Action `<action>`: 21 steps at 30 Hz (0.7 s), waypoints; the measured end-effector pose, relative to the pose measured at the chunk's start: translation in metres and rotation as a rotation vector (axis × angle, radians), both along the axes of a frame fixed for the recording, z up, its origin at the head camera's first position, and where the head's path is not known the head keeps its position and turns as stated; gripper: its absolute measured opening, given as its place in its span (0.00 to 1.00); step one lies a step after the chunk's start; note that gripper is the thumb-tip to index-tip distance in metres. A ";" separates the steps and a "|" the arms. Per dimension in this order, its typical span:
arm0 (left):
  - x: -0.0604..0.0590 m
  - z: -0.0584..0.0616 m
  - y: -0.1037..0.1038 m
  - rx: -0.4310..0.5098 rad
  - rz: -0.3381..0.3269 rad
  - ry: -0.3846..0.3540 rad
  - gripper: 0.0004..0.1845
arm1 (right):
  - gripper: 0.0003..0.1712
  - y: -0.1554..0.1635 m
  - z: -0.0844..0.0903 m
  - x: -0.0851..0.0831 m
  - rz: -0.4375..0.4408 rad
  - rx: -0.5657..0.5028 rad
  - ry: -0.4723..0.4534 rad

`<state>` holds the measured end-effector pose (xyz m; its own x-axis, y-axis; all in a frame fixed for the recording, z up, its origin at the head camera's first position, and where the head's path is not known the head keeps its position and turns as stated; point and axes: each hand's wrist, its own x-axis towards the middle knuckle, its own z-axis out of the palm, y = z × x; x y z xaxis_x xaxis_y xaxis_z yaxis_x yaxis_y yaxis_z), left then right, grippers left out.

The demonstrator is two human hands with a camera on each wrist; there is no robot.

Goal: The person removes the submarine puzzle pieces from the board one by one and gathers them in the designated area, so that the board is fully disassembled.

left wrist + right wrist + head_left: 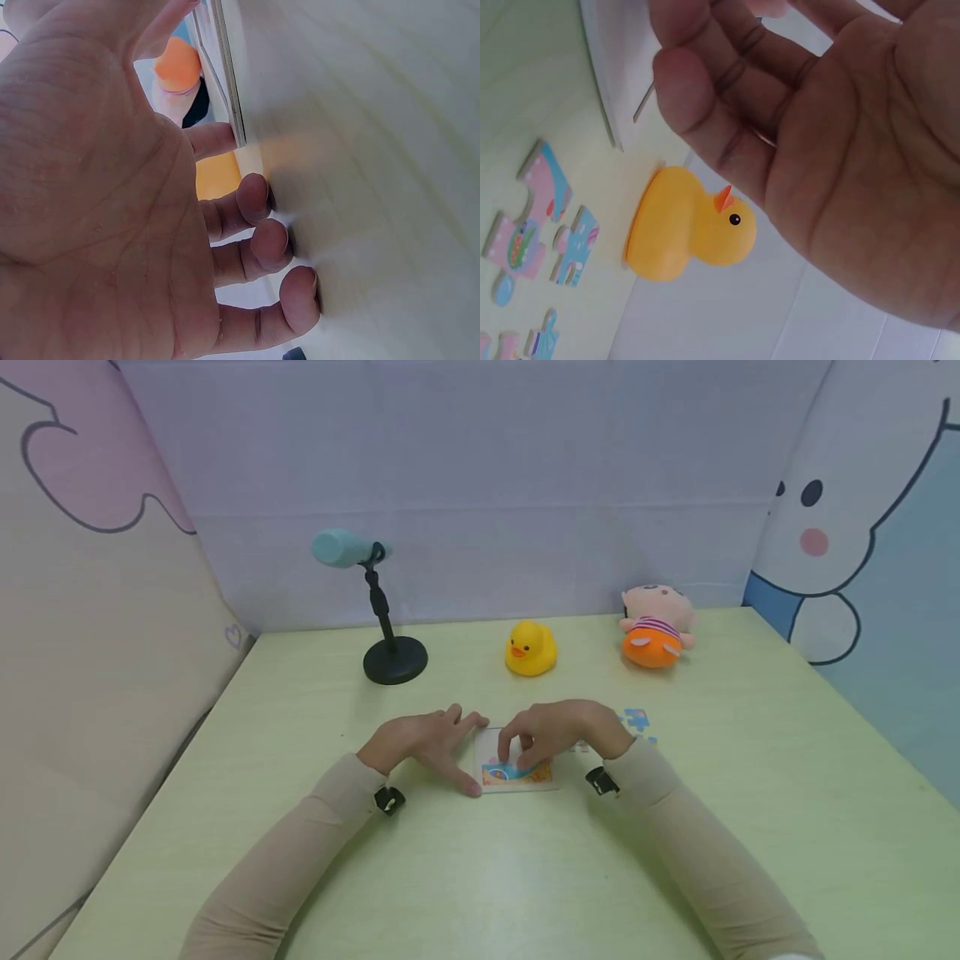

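A small white puzzle board with a colourful picture lies flat on the pale green table. My left hand rests beside the board's left edge; its fingertips press the table and the thumb lies along the board's rim. My right hand arches over the board with its fingers bent down. It seems to pinch a thin puzzle piece, held tilted just above the board. Much of the picture is hidden under the right hand.
Several loose puzzle pieces lie right of the board. Behind it sit a yellow rubber duck, a plush doll and a microphone on a black stand. Padded walls close three sides.
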<state>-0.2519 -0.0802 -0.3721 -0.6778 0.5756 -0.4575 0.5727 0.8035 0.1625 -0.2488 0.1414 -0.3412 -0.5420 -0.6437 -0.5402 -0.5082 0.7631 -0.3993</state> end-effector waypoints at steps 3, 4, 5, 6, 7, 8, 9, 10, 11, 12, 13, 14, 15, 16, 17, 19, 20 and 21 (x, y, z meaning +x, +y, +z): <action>0.000 0.000 0.000 -0.005 -0.004 0.002 0.57 | 0.10 -0.002 -0.002 0.001 0.005 0.004 -0.003; 0.000 -0.001 0.000 -0.007 -0.004 0.001 0.57 | 0.11 -0.003 -0.002 0.001 0.005 0.004 -0.004; -0.001 -0.001 0.000 -0.010 -0.004 0.000 0.57 | 0.11 -0.003 -0.002 0.002 0.008 0.004 -0.003; -0.001 -0.001 0.000 -0.011 -0.004 -0.001 0.57 | 0.11 -0.004 -0.003 0.002 0.005 0.001 -0.006; 0.000 -0.001 0.000 -0.013 -0.002 -0.003 0.57 | 0.11 -0.005 -0.003 0.003 0.003 0.000 -0.009; 0.000 -0.001 0.000 -0.013 -0.001 -0.003 0.57 | 0.12 -0.005 -0.003 0.004 -0.004 -0.001 -0.013; 0.000 -0.001 0.000 -0.014 -0.001 -0.003 0.57 | 0.12 -0.006 -0.003 0.004 -0.010 -0.003 -0.016; 0.001 -0.001 0.000 -0.012 0.001 -0.004 0.57 | 0.12 -0.007 -0.003 0.005 -0.013 -0.005 -0.017; 0.001 0.000 0.000 -0.011 0.003 -0.005 0.57 | 0.13 -0.007 -0.003 0.006 -0.018 -0.006 -0.019; 0.001 0.000 0.001 -0.009 0.004 -0.004 0.57 | 0.13 -0.008 -0.002 0.007 -0.022 -0.006 -0.019; 0.002 0.001 0.001 -0.009 0.005 -0.005 0.57 | 0.13 -0.008 -0.002 0.007 -0.016 -0.005 -0.014; 0.002 0.001 0.001 -0.007 0.005 -0.005 0.57 | 0.13 -0.008 -0.001 0.008 -0.010 -0.005 -0.010; 0.002 0.002 0.001 -0.004 0.006 -0.006 0.57 | 0.13 -0.009 -0.001 0.008 -0.003 -0.005 -0.005; 0.002 0.002 0.001 -0.003 0.008 -0.008 0.57 | 0.13 -0.009 0.000 0.008 0.001 -0.005 -0.002; 0.002 0.002 0.001 -0.001 0.009 -0.008 0.57 | 0.13 -0.009 0.000 0.008 0.007 -0.006 -0.001; 0.002 0.002 0.001 0.001 0.009 -0.008 0.57 | 0.13 -0.010 -0.001 0.008 0.021 -0.013 0.001; 0.002 0.002 0.001 0.002 0.008 -0.007 0.57 | 0.13 -0.010 -0.002 0.008 0.022 -0.018 -0.002; 0.001 0.002 0.001 0.001 0.007 -0.007 0.57 | 0.13 -0.011 -0.002 0.008 0.019 -0.022 -0.005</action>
<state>-0.2505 -0.0796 -0.3701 -0.6784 0.5715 -0.4617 0.5662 0.8072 0.1672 -0.2408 0.1307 -0.3437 -0.5269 -0.6656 -0.5286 -0.5210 0.7443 -0.4179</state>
